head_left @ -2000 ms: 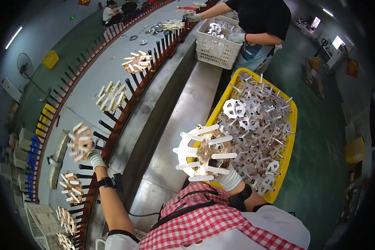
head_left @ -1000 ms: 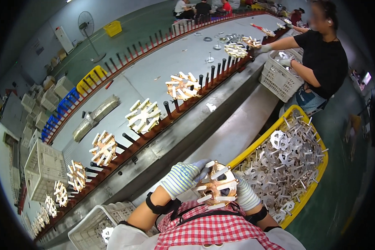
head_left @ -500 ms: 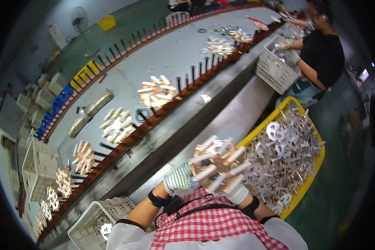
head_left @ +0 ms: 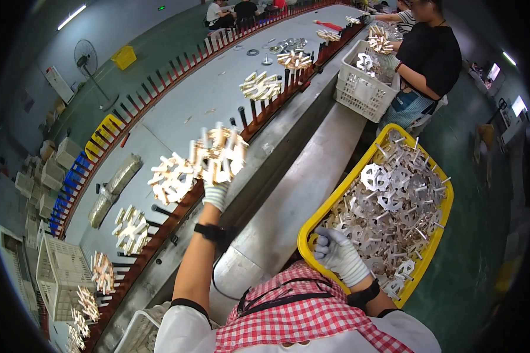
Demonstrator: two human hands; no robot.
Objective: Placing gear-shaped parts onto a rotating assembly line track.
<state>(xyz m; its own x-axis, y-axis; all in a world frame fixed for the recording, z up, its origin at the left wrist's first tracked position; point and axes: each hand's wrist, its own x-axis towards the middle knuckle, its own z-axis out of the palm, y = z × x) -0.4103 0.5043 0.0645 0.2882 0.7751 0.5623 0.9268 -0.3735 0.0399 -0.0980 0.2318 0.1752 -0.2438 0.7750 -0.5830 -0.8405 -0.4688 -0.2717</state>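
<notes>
in the head view, the gloved left grip (head_left: 215, 194) is clamped on a copper-toned spoked disc (head_left: 219, 153) with pale bars, which sits directly beyond it at the near edge of the bench (head_left: 171, 126). just left of this grip lies a second disc (head_left: 172, 178); both are blurred, so i cannot tell whether they touch. farther left and closer to the body, a third disc (head_left: 131, 229) rests by the black pegs. well beyond the grip, toward the right, lies a fourth disc (head_left: 260, 86).

the gloved right grip (head_left: 340, 257) has curled fingers at the near-left rim of a yellow bin (head_left: 304, 240); whether they close on anything i cannot tell. silver parts (head_left: 388, 203) are heaped just beyond and right of it.
</notes>
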